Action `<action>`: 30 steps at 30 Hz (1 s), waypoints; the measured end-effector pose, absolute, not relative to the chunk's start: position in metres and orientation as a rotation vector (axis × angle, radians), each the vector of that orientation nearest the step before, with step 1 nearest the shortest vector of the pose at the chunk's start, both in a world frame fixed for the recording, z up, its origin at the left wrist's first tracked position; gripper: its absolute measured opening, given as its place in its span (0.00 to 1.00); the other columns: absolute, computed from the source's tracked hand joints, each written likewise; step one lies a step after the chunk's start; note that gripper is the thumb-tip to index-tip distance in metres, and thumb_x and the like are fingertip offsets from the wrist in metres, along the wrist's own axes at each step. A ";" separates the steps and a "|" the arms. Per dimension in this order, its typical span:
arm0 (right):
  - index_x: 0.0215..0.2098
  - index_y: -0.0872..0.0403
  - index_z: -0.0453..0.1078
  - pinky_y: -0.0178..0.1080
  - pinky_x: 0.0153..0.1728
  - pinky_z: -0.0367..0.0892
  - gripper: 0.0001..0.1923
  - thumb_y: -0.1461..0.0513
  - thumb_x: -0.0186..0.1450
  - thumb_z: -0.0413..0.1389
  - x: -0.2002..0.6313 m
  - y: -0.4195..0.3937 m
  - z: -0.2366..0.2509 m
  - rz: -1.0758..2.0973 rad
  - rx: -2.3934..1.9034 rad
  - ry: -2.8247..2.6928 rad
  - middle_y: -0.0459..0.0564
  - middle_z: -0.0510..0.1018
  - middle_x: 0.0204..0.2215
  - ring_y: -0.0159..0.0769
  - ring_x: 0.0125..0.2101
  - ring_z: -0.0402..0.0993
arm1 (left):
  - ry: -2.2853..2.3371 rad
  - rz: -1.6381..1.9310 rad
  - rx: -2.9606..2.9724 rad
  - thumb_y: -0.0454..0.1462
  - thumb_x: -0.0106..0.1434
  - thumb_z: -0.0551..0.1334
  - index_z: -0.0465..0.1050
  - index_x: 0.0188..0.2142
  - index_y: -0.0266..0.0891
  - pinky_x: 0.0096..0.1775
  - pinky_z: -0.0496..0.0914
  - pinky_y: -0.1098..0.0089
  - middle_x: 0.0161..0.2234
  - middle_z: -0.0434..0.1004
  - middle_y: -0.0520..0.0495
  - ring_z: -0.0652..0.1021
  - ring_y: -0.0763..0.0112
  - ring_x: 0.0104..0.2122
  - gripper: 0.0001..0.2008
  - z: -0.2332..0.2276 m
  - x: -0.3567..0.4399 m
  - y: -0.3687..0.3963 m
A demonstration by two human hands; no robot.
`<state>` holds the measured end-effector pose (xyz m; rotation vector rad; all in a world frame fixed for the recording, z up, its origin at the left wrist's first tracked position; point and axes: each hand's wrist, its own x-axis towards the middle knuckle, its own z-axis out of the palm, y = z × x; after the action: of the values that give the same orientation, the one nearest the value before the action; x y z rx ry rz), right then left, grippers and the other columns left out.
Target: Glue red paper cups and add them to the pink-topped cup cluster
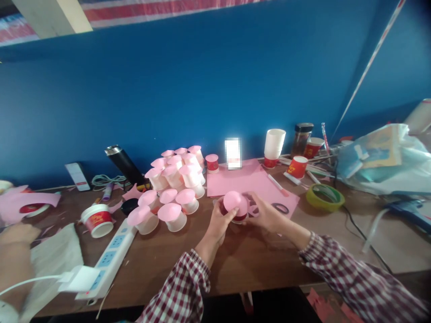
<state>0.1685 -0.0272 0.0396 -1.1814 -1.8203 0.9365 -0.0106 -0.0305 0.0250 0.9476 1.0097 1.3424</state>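
A red paper cup topped with a shallow pink paper cone (pixel 235 201) is between my hands, low over the near side of the pink sheets. My left hand (pixel 219 224) grips its left side, thumb pressed against the cone's edge. My right hand (pixel 264 214) curls round the cup's right side, its fingertips partly hidden. Pink paper sheets (pixel 235 181) lie just behind, with a dark ring-shaped handle (pixel 280 208) on them to the right. Left of my hands stand many cups with similar pink cone tops (pixel 173 172); one red cup with a pink top (pixel 212 163) stands apart.
At left are a power strip (pixel 111 262), a red and white cup (pixel 98 220), a black flask (pixel 124 163) and another person's arm (pixel 16 255). Stacked white cups (pixel 274 146), a red cup (pixel 297 167), yellow-green tape (pixel 325 197) and a plastic bag (pixel 384 159) are at right.
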 end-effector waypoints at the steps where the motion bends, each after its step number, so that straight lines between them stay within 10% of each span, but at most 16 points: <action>1: 0.55 0.52 0.62 0.46 0.46 0.71 0.38 0.56 0.50 0.71 0.166 -0.028 0.039 0.906 -1.185 -1.838 0.56 0.73 0.50 0.46 0.47 0.73 | 1.007 1.342 0.960 0.41 0.47 0.75 0.69 0.47 0.36 0.51 0.69 0.60 0.47 0.75 0.40 0.76 0.61 0.47 0.29 0.025 -0.011 -0.031; 25: 0.56 0.52 0.60 0.42 0.41 0.69 0.33 0.62 0.53 0.64 0.152 -0.026 0.027 0.710 -1.268 -1.830 0.54 0.75 0.47 0.42 0.42 0.74 | 1.289 1.390 1.678 0.45 0.58 0.68 0.63 0.59 0.42 0.62 0.57 0.54 0.59 0.64 0.38 0.65 0.53 0.61 0.32 0.030 -0.023 -0.045; 30: 0.52 0.52 0.63 0.44 0.44 0.68 0.28 0.64 0.54 0.63 0.153 -0.028 0.029 0.749 -1.241 -1.842 0.53 0.75 0.46 0.43 0.43 0.73 | 1.251 1.402 1.589 0.46 0.52 0.72 0.51 0.64 0.40 0.61 0.59 0.53 0.61 0.60 0.33 0.65 0.51 0.61 0.46 0.014 -0.021 -0.044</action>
<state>0.1532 -0.0281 0.0290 -1.2411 -1.8417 0.7486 -0.0209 -0.0442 0.0143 1.5889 1.2506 1.4021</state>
